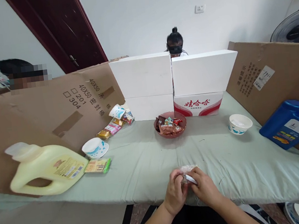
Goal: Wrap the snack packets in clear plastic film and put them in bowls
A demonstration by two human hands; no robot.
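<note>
Left hand (pixel 175 191) and right hand (pixel 205 188) meet at the near edge of the worktop (pixel 145 163), covered in pale green cloth. Fingers of both hands pinch a small clear crinkled plastic wrapper (pixel 188 169) with a white item inside, held between them. Round reddish-brown bowl of wrapped snacks (pixel 170 125) stands beyond, well apart.

Single head cam, looking forward and down across the table (pixel 145 163).

Wide, warped view from the near edge, facing the white boxes (pixel 145 78) at the far side. Hands (pixel 191 188) close, low in frame, well in front of the boxes; cardboard walls left and right of them. No second view.
</note>
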